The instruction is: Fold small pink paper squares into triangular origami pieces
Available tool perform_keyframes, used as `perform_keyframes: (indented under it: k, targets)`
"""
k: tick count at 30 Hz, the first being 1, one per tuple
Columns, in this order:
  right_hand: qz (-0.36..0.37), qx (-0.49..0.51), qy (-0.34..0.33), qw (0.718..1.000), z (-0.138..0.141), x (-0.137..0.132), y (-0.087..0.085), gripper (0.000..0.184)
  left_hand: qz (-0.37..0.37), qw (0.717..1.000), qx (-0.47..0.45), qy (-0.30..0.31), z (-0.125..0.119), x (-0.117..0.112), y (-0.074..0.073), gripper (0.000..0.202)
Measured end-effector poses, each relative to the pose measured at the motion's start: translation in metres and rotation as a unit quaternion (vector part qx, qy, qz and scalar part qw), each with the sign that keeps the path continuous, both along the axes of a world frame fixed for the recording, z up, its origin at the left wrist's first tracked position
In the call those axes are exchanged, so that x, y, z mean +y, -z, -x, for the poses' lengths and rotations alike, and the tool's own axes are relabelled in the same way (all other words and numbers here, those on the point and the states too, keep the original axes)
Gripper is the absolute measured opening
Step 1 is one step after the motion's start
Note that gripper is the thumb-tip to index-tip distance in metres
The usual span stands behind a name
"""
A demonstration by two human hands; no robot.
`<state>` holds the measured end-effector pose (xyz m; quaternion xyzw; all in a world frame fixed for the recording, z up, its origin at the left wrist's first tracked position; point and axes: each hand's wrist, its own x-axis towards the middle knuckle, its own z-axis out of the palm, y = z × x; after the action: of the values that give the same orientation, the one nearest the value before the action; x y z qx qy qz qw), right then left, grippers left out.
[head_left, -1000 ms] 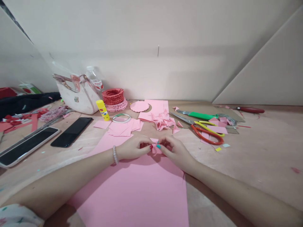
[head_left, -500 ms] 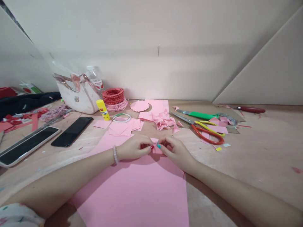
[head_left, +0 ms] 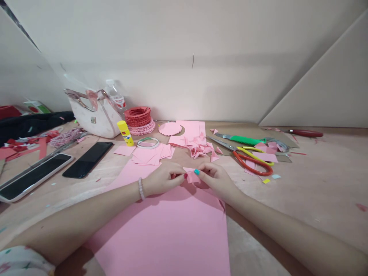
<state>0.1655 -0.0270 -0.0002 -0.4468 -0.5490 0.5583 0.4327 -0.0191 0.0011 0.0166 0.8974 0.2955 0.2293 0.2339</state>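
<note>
My left hand, with a beaded bracelet on its wrist, and my right hand meet above a large pink paper sheet. Between their fingertips, both pinch a small folded piece of pink paper, partly hidden by my fingers. Just beyond my hands lie a heap of small folded pink triangles and a spread of cut pink squares.
A yellow glue stick and a tape roll stand beyond the sheet. To the right lie orange-handled scissors and green-handled shears. Two phones lie left, below a white handbag.
My fingertips have shifted on the small pink piece, and more of its upper edge now shows. My right hand sits slightly farther right. The view has shifted very slightly.
</note>
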Motion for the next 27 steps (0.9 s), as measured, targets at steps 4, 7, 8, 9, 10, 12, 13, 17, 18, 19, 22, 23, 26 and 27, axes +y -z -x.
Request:
perform_keyframes:
  k: [4, 7, 8, 9, 10, 12, 13, 17, 18, 19, 22, 23, 26, 27]
  targets:
    - [-0.039, -0.041, 0.019, 0.998, 0.0, -0.001, 0.0, 0.027, 0.028, 0.999, -0.014, -0.008, -0.002, 0.0, 0.0, 0.023]
    - [-0.098, -0.117, 0.044, 0.987, -0.002, -0.002, 0.0, 0.026, 0.064, 0.997, -0.025, -0.024, -0.004, -0.003, -0.001, 0.025]
    - [-0.119, -0.139, 0.049, 0.982, -0.002, -0.002, 0.001, 0.025, 0.077, 0.996, -0.028, -0.029, -0.005, -0.004, -0.002, 0.025]
    - [-0.138, -0.156, 0.052, 0.977, -0.002, -0.002, 0.001, 0.024, 0.09, 0.995, -0.031, -0.034, -0.006, -0.005, -0.003, 0.026]
    - [-0.155, -0.17, 0.054, 0.972, -0.002, -0.002, 0.001, 0.023, 0.101, 0.994, -0.034, -0.038, -0.007, -0.006, -0.003, 0.026]
    - [-0.182, -0.188, 0.057, 0.963, -0.002, -0.002, 0.0, 0.021, 0.116, 0.991, -0.039, -0.047, -0.008, -0.008, -0.004, 0.026]
    - [-0.193, -0.196, 0.059, 0.96, -0.002, -0.003, 0.0, 0.02, 0.119, 0.991, -0.041, -0.05, -0.008, -0.009, -0.004, 0.026]
    - [-0.2, -0.217, 0.045, 0.954, -0.001, -0.005, -0.002, 0.019, 0.126, 0.989, -0.042, -0.06, -0.009, -0.009, -0.004, 0.022]
    - [-0.199, -0.22, 0.036, 0.954, -0.001, -0.005, -0.002, 0.019, 0.13, 0.989, -0.041, -0.06, -0.008, -0.009, -0.003, 0.02]
    - [-0.2, -0.225, 0.026, 0.953, -0.001, -0.005, -0.002, 0.019, 0.137, 0.988, -0.039, -0.057, -0.008, -0.009, -0.003, 0.019]
    - [-0.219, -0.246, -0.014, 0.944, -0.002, -0.007, -0.003, 0.016, 0.164, 0.986, -0.031, -0.02, -0.007, -0.01, -0.003, 0.016]
    - [-0.227, -0.253, -0.027, 0.94, -0.002, -0.007, -0.003, 0.017, 0.167, 0.986, -0.025, -0.003, -0.007, -0.011, -0.003, 0.016]
    - [-0.247, -0.27, -0.05, 0.929, -0.001, -0.008, -0.005, 0.019, 0.15, 0.988, -0.006, 0.022, -0.008, -0.012, -0.004, 0.02]
    - [-0.251, -0.272, -0.051, 0.928, -0.001, -0.008, -0.006, 0.019, 0.144, 0.989, 0.001, 0.022, -0.008, -0.012, -0.005, 0.022]
